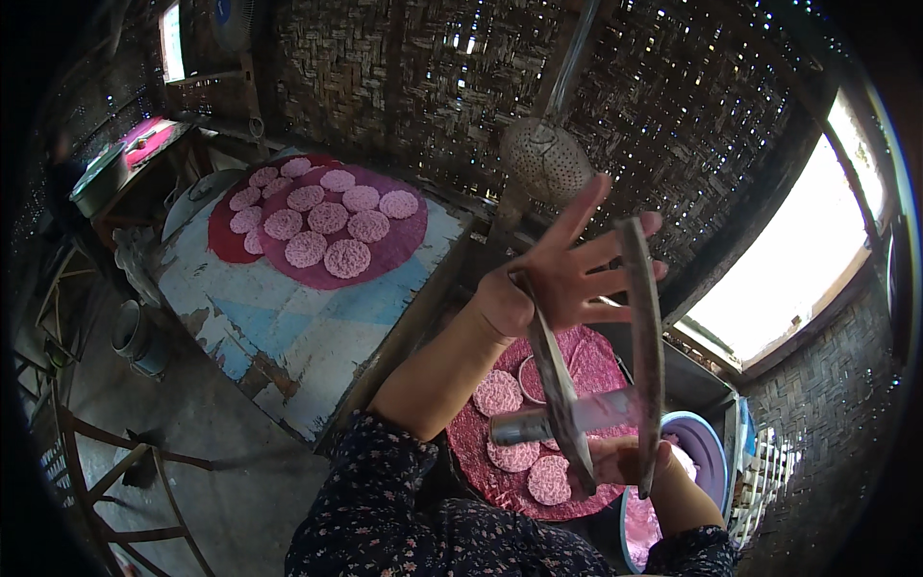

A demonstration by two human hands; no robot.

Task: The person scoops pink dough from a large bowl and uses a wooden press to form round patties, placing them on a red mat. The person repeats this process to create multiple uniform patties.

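My left hand is raised with its fingers spread, beside the upper ends of a press's two bars. The hand press has two long, curved wooden bars and a pale cylinder crossing between them. Lower down, my right hand holds the press near the bars' lower ends; its fingers are partly hidden. Beneath the press lies a round dark pink mat. Several pink discs of squiggly strands rest on it, beside a round pink piece with a pale rim.
A blue-purple basin with pink dough stands at the right. On the worn table at the left, more discs lie on red and purple round mats. A perforated ladle hangs on the woven wall. Wooden frames and a bucket stand far left.
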